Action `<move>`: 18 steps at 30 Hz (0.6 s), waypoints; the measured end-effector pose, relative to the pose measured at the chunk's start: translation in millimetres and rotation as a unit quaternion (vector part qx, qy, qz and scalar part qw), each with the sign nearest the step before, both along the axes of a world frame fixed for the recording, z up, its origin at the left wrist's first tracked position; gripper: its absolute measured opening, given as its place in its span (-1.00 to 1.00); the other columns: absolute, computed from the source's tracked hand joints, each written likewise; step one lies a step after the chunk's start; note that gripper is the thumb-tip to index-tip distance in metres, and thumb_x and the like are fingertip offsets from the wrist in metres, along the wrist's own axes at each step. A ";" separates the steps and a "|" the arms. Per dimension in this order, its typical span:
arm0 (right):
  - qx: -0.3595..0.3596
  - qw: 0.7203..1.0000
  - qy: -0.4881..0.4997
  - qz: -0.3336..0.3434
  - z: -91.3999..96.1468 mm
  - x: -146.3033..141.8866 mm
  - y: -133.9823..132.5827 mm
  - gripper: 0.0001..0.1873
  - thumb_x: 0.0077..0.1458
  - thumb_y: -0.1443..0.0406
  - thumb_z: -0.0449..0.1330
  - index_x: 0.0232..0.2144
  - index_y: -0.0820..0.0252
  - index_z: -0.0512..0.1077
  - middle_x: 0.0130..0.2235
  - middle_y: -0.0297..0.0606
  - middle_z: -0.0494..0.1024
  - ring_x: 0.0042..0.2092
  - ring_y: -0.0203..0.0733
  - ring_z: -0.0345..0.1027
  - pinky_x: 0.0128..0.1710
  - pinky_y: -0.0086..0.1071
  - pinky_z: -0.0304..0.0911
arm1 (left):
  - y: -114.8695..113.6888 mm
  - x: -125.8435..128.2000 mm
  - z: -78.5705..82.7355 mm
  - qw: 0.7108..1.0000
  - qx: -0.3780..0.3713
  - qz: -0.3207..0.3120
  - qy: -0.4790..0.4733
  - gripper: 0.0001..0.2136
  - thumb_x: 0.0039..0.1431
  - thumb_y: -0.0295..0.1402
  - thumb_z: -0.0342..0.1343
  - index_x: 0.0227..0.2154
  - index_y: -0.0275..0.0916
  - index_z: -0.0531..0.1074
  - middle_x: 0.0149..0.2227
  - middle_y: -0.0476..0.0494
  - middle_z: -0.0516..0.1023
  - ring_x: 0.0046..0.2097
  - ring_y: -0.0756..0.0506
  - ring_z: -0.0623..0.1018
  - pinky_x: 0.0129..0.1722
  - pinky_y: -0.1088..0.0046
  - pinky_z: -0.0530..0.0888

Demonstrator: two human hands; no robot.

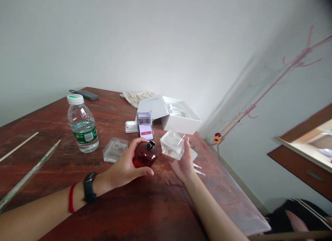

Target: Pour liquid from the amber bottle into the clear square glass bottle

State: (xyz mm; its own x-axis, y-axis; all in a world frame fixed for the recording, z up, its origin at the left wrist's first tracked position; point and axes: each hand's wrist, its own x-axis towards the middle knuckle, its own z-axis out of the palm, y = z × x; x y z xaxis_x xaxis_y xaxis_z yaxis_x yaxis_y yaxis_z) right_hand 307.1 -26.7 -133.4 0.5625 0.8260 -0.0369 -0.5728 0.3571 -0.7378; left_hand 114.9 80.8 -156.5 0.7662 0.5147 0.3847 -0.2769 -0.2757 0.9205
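In the head view, a dark red bottle (145,154), round and open at its black neck, is gripped by the left hand (124,168). The fingers are curled around its left side and the thumb is laid under its front. It is held just above the wooden table (129,213), near the middle. Just right of it, a clear square bottle (172,144) is cradled in the upturned right hand (183,163), with the fingers closed along its right edge. The two bottles are close together, though contact cannot be told.

A black watch (89,187) and a red band (71,198) are worn on the left wrist. A second clear bottle (114,149) is seen lying on the table left of the red one, and a water bottle (83,125) is stood farther left. A phone (145,131) and an open white box (178,121) are placed beyond the hands.
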 end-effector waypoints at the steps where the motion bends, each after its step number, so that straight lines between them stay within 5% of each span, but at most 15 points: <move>1: 0.002 1.000 -0.001 0.000 0.2 -0.5 0.2 -0.37 -0.04 -0.18 0.46 -0.09 0.11 0.63 -0.19 -0.27 0.78 -0.28 -0.09 0.65 -0.36 -0.34 0.54 | 0.2 -0.3 0.4 1.000 0.007 0.006 0.004 -0.18 0.02 -0.04 0.54 0.24 -0.07 0.22 0.17 -0.27 0.52 0.16 -0.35 0.58 0.21 0.07 0.48; 12: -0.002 1.000 -0.016 -0.007 -1.3 -3.2 0.7 -0.30 -0.12 -0.17 0.51 -0.03 0.08 0.62 -0.06 -0.26 0.76 -0.07 0.05 0.65 -0.08 -0.19 0.56 | -0.8 -1.9 6.8 0.999 0.039 -0.002 0.029 -0.24 0.13 -0.11 0.47 0.28 -0.08 0.20 0.19 -0.27 0.54 0.16 -0.32 0.60 0.18 0.13 0.52; 18: -0.007 1.000 -0.004 -0.008 -3.8 -3.4 0.7 -0.36 -0.08 -0.16 0.50 -0.05 0.06 0.63 -0.09 -0.26 0.77 -0.13 0.02 0.67 -0.05 -0.15 0.58 | -2.2 -2.7 9.5 0.997 0.072 0.003 0.031 -0.25 0.14 -0.13 0.46 0.28 -0.09 0.19 0.17 -0.25 0.56 0.11 -0.31 0.62 0.14 0.15 0.54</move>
